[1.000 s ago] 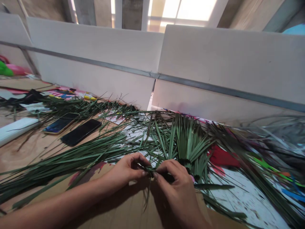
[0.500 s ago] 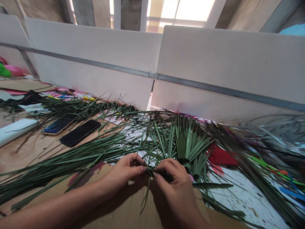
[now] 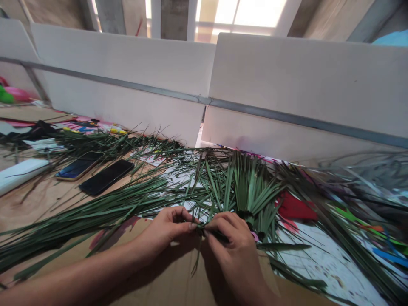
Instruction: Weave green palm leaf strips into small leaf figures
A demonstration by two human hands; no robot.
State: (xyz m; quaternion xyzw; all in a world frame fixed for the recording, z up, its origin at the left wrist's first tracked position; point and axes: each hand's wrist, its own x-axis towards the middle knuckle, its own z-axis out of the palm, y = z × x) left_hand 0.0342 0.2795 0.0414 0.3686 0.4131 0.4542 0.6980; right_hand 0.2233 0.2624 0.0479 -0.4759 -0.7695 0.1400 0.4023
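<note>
Between my two hands is a small knot of green leaf strips (image 3: 200,229), with one thin end hanging down. My left hand (image 3: 170,225) pinches its left side between thumb and fingers. From the right, my right hand (image 3: 234,242) closes on the same piece, its fingers curled over part of it. A long leaf blade (image 3: 283,246) sticks out to the right beyond my right hand. Both hands are above a brown cardboard sheet (image 3: 172,280). Just behind them stands a fanned bunch of cut leaves (image 3: 245,182).
Long leaf strips (image 3: 105,208) lie in a bundle at left. Two phones (image 3: 106,176) and a white box-like bar (image 3: 22,174) lie farther left. Red cloth or paper (image 3: 296,207) and a paint-spotted white sheet (image 3: 331,263) are at right. White panels (image 3: 127,63) stand along the back.
Both hands stay on the leaf knot with only slight finger movement. The hanging thin end has shifted a little. A thin red object now shows above the back panel.
</note>
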